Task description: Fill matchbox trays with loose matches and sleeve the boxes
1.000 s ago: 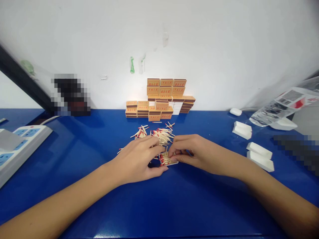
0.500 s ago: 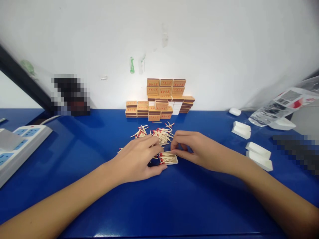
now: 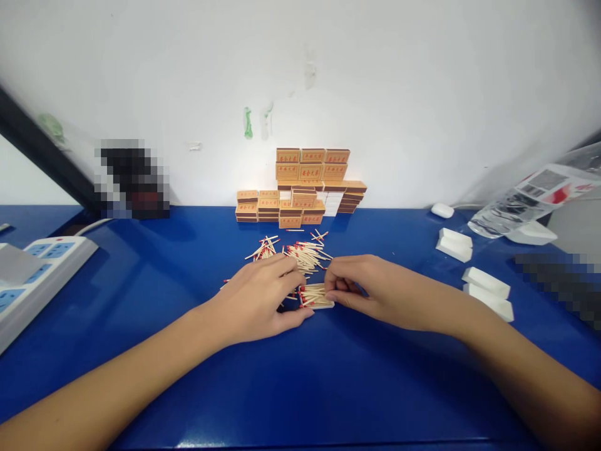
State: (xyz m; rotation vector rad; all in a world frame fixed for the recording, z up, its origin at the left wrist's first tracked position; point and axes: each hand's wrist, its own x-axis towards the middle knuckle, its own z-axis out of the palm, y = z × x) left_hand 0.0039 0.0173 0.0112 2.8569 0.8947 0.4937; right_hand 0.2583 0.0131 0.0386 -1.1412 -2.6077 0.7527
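Small white tray [image 3: 323, 306] of red-tipped matches [image 3: 315, 295], flat on a blue table [image 3: 300, 388], in the middle between two hands. Heads mostly toward the left end, bare sticks toward the right. Left hand [image 3: 260, 294] curved around the left end, thumb at the near corner, fingers toward the far side; firmness of hold not visible. Right hand [image 3: 370, 279] at the right end, bent forefinger and thumb close together by the stick ends; any match between the tips impossible to make out. Hands apart from each other, tray in the gap.

For neat handling, as a judgement: steady the tray lightly from the left, even up the stick ends with the right fingertips, keep all heads one way. Press flat and gently, sparing the thin sides. Avoid brushing the loose pile [image 3: 305, 258] just beyond with the knuckles.

Left of that pile, a smaller heap [image 3: 265, 248]. Farther back, stepped matchbox stack [image 3: 311, 172] before a white wall [image 3: 399, 94]. Off to the right, white tray-like pieces [image 3: 454, 247] and a tilted clear bottle [image 3: 509, 207]; to the left, a power strip [image 3: 61, 269] with blue socket faces.
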